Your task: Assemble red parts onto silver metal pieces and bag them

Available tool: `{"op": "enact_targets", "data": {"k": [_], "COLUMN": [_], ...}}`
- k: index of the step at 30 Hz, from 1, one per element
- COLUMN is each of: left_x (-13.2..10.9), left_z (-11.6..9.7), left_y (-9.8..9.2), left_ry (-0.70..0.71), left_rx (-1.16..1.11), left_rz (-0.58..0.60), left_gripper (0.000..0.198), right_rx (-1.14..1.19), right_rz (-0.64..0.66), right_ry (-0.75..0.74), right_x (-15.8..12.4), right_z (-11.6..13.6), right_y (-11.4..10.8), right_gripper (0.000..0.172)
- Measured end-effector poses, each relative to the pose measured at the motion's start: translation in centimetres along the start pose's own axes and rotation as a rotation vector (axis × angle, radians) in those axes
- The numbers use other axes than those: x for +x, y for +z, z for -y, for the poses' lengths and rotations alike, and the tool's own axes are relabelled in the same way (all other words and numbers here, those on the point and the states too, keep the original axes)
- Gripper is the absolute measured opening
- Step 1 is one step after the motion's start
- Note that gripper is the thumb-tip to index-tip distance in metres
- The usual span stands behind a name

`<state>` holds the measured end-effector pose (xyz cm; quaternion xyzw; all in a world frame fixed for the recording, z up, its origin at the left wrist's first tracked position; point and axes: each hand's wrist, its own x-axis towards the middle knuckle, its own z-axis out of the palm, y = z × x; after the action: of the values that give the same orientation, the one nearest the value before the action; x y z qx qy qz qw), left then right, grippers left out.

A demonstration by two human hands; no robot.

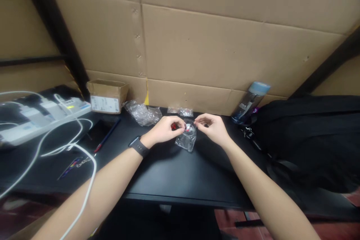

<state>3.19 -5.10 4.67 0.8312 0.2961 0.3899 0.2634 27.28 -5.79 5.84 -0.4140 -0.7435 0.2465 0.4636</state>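
While the black table (pixel 168 183) is carrying a backpack (pixel 312 142) at right, the left hand (pixel 165 129) and right hand (pixel 213 128) are making near-closed pinches; crumpled plastic (pixel 144 114) is lying beyond the left; they're gripping a small clear bag (pixel 186 143) between them, contents looking too blurry to ID; a red bit (pixel 173 125) is partly hiding behind the left hand.
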Motion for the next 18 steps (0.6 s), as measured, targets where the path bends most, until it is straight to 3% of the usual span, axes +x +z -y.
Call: {"op": "enact_targets", "data": {"k": [3,10,15,18], "left_x": [0.0,-0.1,-0.5,-0.5], "left_z": [-0.4,0.0,0.9,1.5], "left_y": [-0.1,0.6,1.7,2.2], "left_ry": [-0.006,-0.129,-0.162,-0.189], "left_rx": [-0.092,-0.326,-0.515,-0.495], "left_rz": [-0.002,0.030,0.068,0.138], "left_gripper": [0.006,0.019,0.075,0.072], "right_rx": [0.037,0.053,0.095,0.073], "right_rz": [-0.040,0.009,0.001,0.004], "right_ry": [-0.053,-0.076,-0.053,-0.053], "right_x": [-0.1,-0.3,-0.2,-0.2], "right_z": [0.8,1.3,0.9,0.6], "right_y": [-0.4,-0.6,-0.6,-0.7], "right_gripper": [0.011,0.008,0.010,0.009]}}
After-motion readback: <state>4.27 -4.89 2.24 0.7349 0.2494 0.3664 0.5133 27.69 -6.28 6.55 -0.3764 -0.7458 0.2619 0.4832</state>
